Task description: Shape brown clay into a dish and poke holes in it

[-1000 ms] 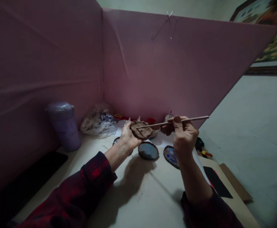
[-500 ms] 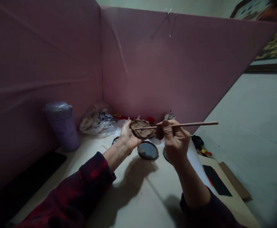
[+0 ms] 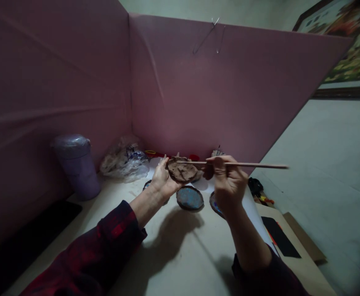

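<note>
Head view: dim and soft, with the far right edge sinking into dark; both sleeves are cut off by the bottom of the frame.
Brown dish: at the centre of the frame, raised above the pale tabletop and tilted so its rough inside shows; its underside is hidden.
Left hand: holds the brown dish from the left and below, thumb side at the rim; the other fingers are mostly hidden beneath it, so their exact spread cannot be told.
Stick: thin, nearly level, its left end over the inside of the brown dish; whether the tip touches the surface is hard to make out.
Right hand: right of centre, thumb and fingers pinched on the stick; the farther fingers are partly hidden.
Blue dish: on the tabletop just below the brown dish, dark-rimmed and largely in sight.
Right-hand dish: half covered by the right wrist, only its left part showing.
Left-hand dish: a sliver beyond the left wrist.
Red object: behind the brown dish, too small and blocked to identify.
Plastic bag: left of centre, crumpled, its contents unclear.
Purple tumbler: left side, leaning in the frame, its top under clear wrap.
Framed picture: upper right, partly blocked by the pink panel and cut off by the edge.
</note>
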Action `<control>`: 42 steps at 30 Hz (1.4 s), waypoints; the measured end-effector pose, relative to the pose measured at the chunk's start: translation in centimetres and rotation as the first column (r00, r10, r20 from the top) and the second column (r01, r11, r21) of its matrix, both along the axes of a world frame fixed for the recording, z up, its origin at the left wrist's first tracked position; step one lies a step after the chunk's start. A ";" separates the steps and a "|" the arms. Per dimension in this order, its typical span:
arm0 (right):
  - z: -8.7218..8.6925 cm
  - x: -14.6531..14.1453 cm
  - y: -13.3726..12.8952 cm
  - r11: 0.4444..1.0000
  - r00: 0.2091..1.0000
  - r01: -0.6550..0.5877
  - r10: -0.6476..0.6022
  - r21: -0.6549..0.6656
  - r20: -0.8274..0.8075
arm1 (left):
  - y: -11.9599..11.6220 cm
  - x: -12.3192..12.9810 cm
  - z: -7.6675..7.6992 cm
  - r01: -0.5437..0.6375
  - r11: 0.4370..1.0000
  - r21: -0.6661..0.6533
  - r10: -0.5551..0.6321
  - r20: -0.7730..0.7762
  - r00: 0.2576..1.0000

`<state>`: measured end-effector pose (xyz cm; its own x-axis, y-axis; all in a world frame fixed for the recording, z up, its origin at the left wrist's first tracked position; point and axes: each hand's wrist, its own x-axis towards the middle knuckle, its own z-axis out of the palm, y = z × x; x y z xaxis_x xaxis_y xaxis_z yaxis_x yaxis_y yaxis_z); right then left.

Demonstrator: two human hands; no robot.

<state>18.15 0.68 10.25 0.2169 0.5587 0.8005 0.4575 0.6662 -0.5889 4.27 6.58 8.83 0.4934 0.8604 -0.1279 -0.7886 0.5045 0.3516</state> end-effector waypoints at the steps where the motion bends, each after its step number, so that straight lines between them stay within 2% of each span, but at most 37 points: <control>1: -0.2 0.0 0.2 1.000 0.997 -0.002 0.003 -0.019 0.076 | -0.1 0.0 0.0 0.009 1.000 0.003 -0.009 0.001 1.000; 4: -0.6 -0.1 0.3 1.000 0.981 -0.005 0.010 -0.030 0.194 | -0.2 0.1 0.1 0.020 1.000 0.015 -0.020 -0.006 1.000; 6: -0.4 -0.1 0.1 1.000 0.990 0.016 -0.018 0.012 0.142 | -0.2 0.1 0.0 0.018 1.000 0.025 -0.017 -0.009 1.000; 10: 0.3 0.4 -0.3 0.988 0.992 0.117 -0.111 0.102 -0.064 | 0.0 0.2 -0.2 0.005 1.000 -0.010 -0.006 -0.031 1.000; 13: 0.1 1.4 0.9 0.964 0.968 0.247 -0.241 0.101 -0.070 | 0.2 0.2 -0.1 -0.022 0.998 -0.050 0.021 -0.027 0.999; 15: -0.7 2.4 2.5 0.948 0.949 0.312 -0.314 0.064 0.017 | 0.2 0.1 0.1 -0.064 0.996 -0.066 0.063 -0.013 0.998; 20: -4.0 4.8 6.9 0.916 0.897 0.397 -0.374 -0.059 0.234 | 0.2 -0.1 0.5 -0.149 0.987 -0.065 0.148 -0.014 0.989; 24: -6.2 5.8 8.8 0.899 0.914 0.363 -0.292 -0.244 0.282 | 0.3 -0.3 0.5 -0.155 0.986 -0.060 0.154 -0.013 0.988; 28: -7.1 6.0 9.3 0.886 0.933 0.303 -0.201 -0.351 0.299 | 0.3 -0.3 0.6 -0.159 0.985 -0.062 0.158 -0.024 0.987; 32: -6.5 6.3 9.1 0.891 0.937 0.331 -0.273 -0.310 0.217 | 0.3 -0.3 0.6 -0.156 0.985 -0.074 0.156 -0.014 0.988; 35: -5.3 6.3 8.3 0.892 0.925 0.377 -0.349 -0.248 0.150 | 0.4 -0.2 0.3 -0.167 0.981 -0.102 0.166 -0.020 0.986; 37: -4.0 6.0 7.4 0.903 0.929 0.367 -0.367 -0.224 0.044 | 0.6 -0.1 0.0 -0.169 0.978 -0.123 0.165 -0.038 0.986; 39: -2.6 5.5 6.3 0.938 0.939 0.292 -0.318 -0.189 -0.127 | 1.0 -0.1 -0.4 -0.161 0.977 -0.138 0.155 -0.051 0.987; 42: -0.5 4.5 4.4 0.989 0.923 0.111 -0.137 -0.092 -0.360 | 1.4 0.0 -1.0 -0.155 0.979 -0.135 0.150 -0.047 0.988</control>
